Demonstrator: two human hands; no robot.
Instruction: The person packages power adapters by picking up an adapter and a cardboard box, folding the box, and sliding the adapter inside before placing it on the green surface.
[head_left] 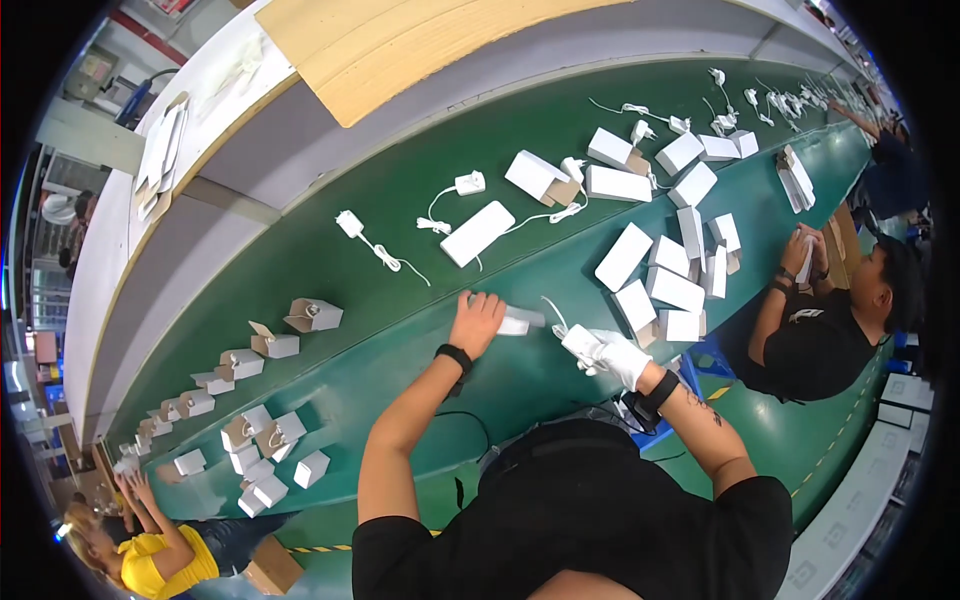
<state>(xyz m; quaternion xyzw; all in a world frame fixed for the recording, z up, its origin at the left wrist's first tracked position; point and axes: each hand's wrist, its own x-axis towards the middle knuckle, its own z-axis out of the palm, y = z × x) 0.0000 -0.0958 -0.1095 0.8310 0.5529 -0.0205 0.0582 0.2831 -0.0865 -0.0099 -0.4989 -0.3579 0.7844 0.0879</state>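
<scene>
My left hand (478, 322), bare with a black band at the wrist, is closed at the end of a small white box (514, 326) over the green bench. The box is smeared by motion, and the fingertips are partly hidden. To its right, my right hand (617, 360) wears a white glove and grips a white power adapter (578, 339). A short piece of the adapter's white cable (554, 311) sticks up from it. Just beyond the right hand lies a group of white boxes (675, 288), some with open brown-lined ends.
More adapters with bundled cables, such as one adapter (470, 183), lie along the far strip beside a white box (478, 234). Open boxes (278, 345) stand at the left. A person in yellow (170, 560) works at lower left, another in black (820, 330) at right.
</scene>
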